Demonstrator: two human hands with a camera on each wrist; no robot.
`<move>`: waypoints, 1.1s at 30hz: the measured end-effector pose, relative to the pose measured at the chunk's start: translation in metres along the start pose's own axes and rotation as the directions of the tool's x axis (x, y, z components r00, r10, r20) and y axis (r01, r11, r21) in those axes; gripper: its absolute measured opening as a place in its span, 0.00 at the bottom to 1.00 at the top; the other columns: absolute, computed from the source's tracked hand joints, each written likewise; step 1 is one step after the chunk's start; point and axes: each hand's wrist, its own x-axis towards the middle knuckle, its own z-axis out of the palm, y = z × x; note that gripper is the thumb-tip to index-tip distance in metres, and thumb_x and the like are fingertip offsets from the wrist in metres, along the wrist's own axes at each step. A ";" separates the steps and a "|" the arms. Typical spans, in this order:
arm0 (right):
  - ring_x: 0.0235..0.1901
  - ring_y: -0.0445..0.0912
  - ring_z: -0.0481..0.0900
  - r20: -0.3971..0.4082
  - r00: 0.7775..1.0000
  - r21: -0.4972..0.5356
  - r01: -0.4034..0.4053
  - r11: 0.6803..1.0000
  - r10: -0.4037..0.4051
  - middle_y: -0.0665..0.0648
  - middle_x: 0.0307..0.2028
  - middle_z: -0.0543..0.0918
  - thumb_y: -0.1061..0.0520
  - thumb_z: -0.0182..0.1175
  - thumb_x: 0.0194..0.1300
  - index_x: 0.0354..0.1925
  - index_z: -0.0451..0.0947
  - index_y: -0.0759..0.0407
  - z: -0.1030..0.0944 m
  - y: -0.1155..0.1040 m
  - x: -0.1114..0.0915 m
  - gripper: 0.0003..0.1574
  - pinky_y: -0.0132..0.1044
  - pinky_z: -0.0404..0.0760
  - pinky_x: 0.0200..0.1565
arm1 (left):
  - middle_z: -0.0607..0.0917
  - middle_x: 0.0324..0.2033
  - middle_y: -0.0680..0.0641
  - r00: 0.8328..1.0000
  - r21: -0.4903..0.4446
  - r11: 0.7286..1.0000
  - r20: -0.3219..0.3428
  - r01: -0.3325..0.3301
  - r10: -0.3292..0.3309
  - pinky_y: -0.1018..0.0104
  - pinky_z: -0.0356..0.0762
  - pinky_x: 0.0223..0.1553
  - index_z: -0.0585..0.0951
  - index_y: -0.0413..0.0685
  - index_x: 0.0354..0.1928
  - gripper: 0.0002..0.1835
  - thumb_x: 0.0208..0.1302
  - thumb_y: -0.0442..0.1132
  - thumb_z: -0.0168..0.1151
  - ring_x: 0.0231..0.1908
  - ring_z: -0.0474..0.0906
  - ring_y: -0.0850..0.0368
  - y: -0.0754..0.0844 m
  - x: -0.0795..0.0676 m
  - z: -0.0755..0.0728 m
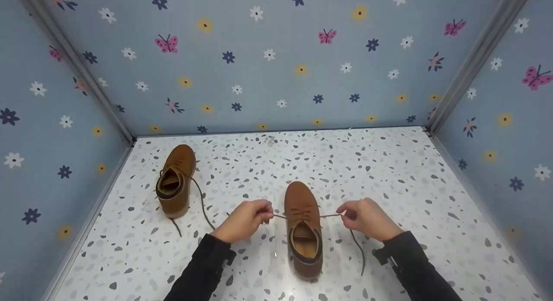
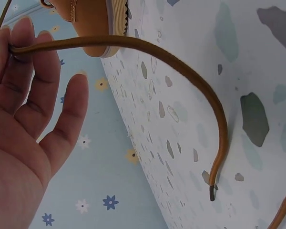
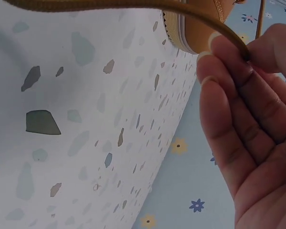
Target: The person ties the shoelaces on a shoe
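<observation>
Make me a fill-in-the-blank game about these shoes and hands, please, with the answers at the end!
1. The left hand and the right hand each pinch part of a ____.
2. The near shoe, between the hands, has its ____ toward the back wall.
3. The other shoe is closer to the ____ hand.
4. The back wall shows flowers and pink ____.

Missing words: shoelace; toe; left; butterflies.

Matt suede-like brown shoe [image 1: 300,196], woven cord laces [image 2: 181,69], smooth speckled floor [image 1: 345,171]
</observation>
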 end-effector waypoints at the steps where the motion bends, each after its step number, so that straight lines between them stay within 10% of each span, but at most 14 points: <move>1: 0.20 0.34 0.73 -0.003 1.000 -0.004 0.005 1.000 -0.005 0.42 0.22 0.80 0.66 0.63 0.58 0.38 0.85 0.60 0.000 0.000 0.000 0.09 0.32 0.75 0.25 | 0.79 0.25 0.56 1.000 0.003 1.000 -0.003 -0.002 0.002 0.65 0.76 0.32 0.79 0.46 0.34 0.06 0.71 0.35 0.59 0.28 0.76 0.62 0.001 0.000 0.000; 22: 0.22 0.34 0.76 0.022 1.000 -0.057 0.022 0.998 -0.021 0.50 0.27 0.86 0.69 0.65 0.54 0.33 0.88 0.61 -0.005 0.016 -0.014 0.09 0.30 0.77 0.24 | 0.82 0.26 0.56 0.995 -0.003 1.000 0.097 0.018 -0.018 0.66 0.78 0.34 0.81 0.51 0.29 0.07 0.66 0.34 0.62 0.30 0.81 0.49 -0.017 -0.022 -0.010; 33: 0.26 0.35 0.76 -0.025 1.000 -0.086 0.006 0.996 -0.008 0.45 0.28 0.84 0.68 0.65 0.56 0.34 0.87 0.59 -0.009 0.016 -0.014 0.08 0.32 0.78 0.30 | 0.77 0.29 0.59 0.994 0.206 0.978 -0.104 -0.025 0.047 0.61 0.74 0.41 0.83 0.54 0.29 0.04 0.60 0.38 0.69 0.36 0.73 0.57 -0.017 -0.017 -0.001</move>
